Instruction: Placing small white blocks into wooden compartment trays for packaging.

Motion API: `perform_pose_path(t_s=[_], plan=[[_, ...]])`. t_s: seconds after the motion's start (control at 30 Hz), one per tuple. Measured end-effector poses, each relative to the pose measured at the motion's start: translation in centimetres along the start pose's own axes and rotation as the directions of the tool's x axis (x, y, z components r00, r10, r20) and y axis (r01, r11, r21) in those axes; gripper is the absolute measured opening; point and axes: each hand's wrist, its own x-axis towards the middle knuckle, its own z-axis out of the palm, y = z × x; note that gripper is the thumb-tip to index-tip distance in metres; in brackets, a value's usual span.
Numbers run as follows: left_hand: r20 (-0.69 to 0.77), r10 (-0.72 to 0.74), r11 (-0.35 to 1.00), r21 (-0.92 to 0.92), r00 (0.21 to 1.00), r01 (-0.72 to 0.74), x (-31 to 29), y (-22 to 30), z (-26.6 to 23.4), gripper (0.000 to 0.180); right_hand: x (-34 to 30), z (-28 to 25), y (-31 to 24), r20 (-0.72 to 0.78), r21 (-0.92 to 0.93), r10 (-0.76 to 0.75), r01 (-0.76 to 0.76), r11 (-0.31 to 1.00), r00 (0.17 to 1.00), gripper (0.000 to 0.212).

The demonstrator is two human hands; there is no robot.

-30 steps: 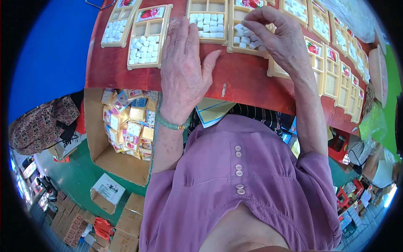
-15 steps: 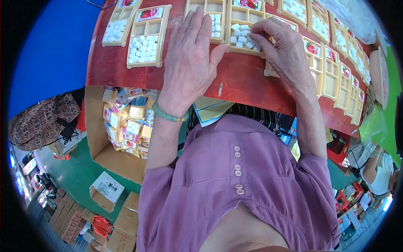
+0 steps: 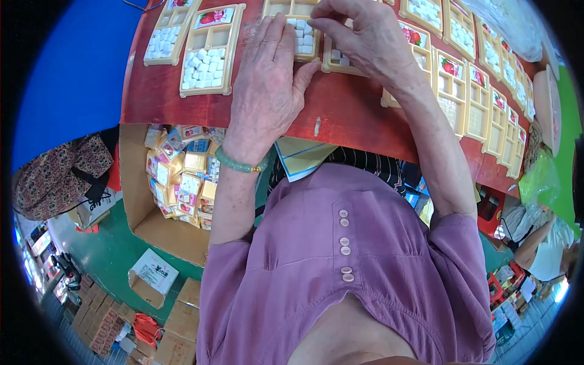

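Note:
My left hand (image 3: 267, 85) lies palm down with its fingers stretched out over the left side of a cream compartment tray (image 3: 307, 58). White cubes (image 3: 302, 38) fill the tray's near compartment. Over that tray's right edge reaches my right hand (image 3: 371, 42), thumb and forefinger drawn together close to the cubes; anything between the fingertips is too small or hidden to make out. Beneath this hand is a second tray (image 3: 344, 69), mostly covered, with a few white cubes showing. Left of my left hand lies a tray of cubes (image 3: 205, 68) with a strawberry-printed card (image 3: 214, 16).
More trays (image 3: 450, 91) stand in rows to the right on the red table (image 3: 347, 109), some without cubes. Clear plastic bags (image 3: 517, 24) lie at the far right. An open cardboard box (image 3: 137, 201) of small packed sets is below the table's left edge.
My right hand has moved left and away from me, from the second tray's cubes to the tray beside my left hand. My left hand has shifted slightly left.

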Motion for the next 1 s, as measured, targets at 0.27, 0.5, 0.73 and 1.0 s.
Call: perform_pose_path(t_s=[0.27,0.5,0.73,1.0], plan=[[-0.065,-0.005,1.000,-0.011,0.998,0.004,-0.4,-0.2,0.0,0.056,0.9,2.0,-0.3,0.032,-0.012,-0.142,0.143,0.990,0.989,0.011],[0.084,-0.147,0.979,-0.131,0.986,0.157,0.2,1.1,-1.7,0.067,0.7,2.5,-1.1,0.005,-0.033,-0.191,0.191,0.981,0.982,0.009],[0.051,-0.167,0.968,-0.183,0.985,0.173,0.0,0.9,-1.7,0.057,0.5,2.6,-0.5,-0.008,-0.049,-0.161,0.160,0.986,0.987,0.008],[0.072,-0.227,0.946,-0.222,0.971,0.237,0.1,0.8,-1.5,0.059,0.5,3.7,-0.2,0.006,-0.188,-0.327,0.322,0.928,0.945,0.012]])
